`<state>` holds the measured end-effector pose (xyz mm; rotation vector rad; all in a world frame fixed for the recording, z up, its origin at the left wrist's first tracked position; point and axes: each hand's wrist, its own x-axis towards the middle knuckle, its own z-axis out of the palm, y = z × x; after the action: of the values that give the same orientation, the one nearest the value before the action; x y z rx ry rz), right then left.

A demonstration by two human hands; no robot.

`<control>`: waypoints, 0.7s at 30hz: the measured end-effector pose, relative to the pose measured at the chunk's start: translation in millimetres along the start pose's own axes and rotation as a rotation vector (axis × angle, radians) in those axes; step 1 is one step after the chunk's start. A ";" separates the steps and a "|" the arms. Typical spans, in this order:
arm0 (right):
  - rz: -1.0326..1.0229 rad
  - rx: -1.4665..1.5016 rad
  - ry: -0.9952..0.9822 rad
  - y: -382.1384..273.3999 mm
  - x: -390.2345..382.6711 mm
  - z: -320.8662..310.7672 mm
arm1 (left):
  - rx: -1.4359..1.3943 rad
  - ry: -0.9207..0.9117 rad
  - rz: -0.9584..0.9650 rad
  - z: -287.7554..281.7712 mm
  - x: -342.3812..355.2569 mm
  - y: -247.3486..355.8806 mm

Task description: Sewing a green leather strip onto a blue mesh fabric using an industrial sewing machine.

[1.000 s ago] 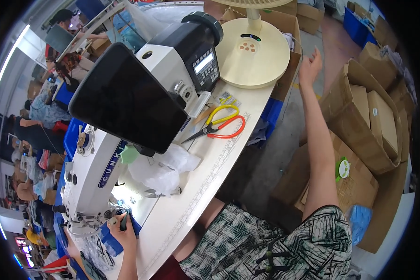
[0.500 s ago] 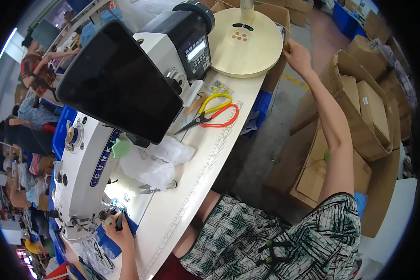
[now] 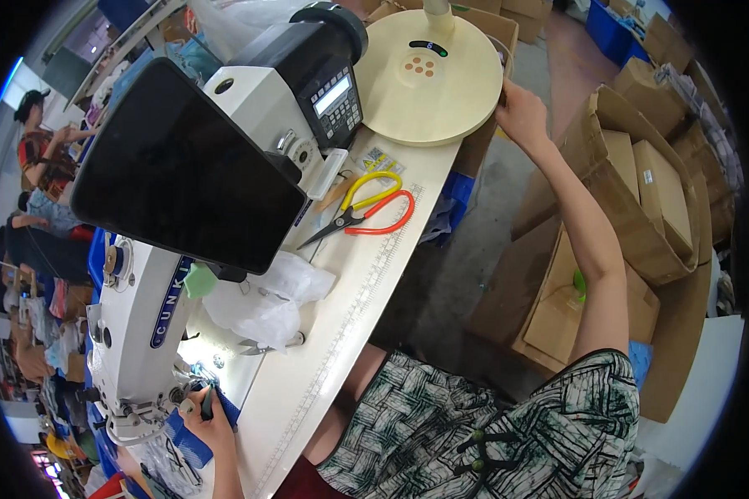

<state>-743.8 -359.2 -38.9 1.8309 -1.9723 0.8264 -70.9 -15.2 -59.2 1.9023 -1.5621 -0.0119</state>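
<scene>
At the lower left, my left hand is closed round a slim dark tool, close to the needle area of a white sewing machine. Blue mesh fabric lies beside and partly under that hand. My right arm reaches far out to the upper right. There my right hand is closed at the rim of a round cream lamp base; what its curled fingers hold is hidden. Between the hands, scissors with one yellow and one red handle lie on the white table.
A black tablet-like screen and a keypad panel stand over the machine. Crumpled white material partly covers small metal snips. Open cardboard boxes crowd the right side. Another person works at the far left.
The whole view has shifted slightly. My right hand sits a little lower along the lamp base's rim. My left hand keeps its place by the needle area. The distant person stands more upright.
</scene>
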 end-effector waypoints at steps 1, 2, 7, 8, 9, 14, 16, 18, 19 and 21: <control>0.004 0.005 -0.001 0.4 -0.8 0.7 | 0.002 -0.004 -0.005 -0.3 -0.2 -0.1; 0.007 0.026 0.002 0.5 -2.5 2.2 | 0.009 -0.012 -0.009 -0.7 -0.7 -0.5; 0.051 0.103 -0.072 0.7 -13.3 1.7 | 0.052 0.013 0.014 -0.7 -1.1 -5.1; 0.084 0.130 -0.098 1.4 -14.5 -2.3 | 0.058 0.023 0.042 -0.5 -1.1 -6.0; 0.141 0.154 -0.151 0.2 -14.9 -5.9 | 0.067 0.031 0.007 0.3 -1.2 -7.1; 0.096 0.432 0.274 -20.2 -6.9 -0.3 | 0.126 0.100 0.128 2.7 -2.7 -7.5; 0.110 0.531 0.261 -30.1 -1.5 15.2 | 0.119 0.116 0.128 3.2 -2.5 -5.8; 0.064 0.346 0.267 -34.9 5.5 28.9 | 0.100 0.135 0.139 4.1 -1.6 -4.4; 0.058 0.400 0.288 -35.0 8.2 32.7 | 0.096 0.133 0.142 4.5 -0.9 -3.9; 0.084 0.363 0.359 -37.8 10.2 32.1 | 0.110 0.121 0.120 5.2 -1.2 -4.0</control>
<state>-703.2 -387.2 -50.6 1.6331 -1.7617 1.5050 -69.8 -16.3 -65.7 1.8519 -1.6208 0.2412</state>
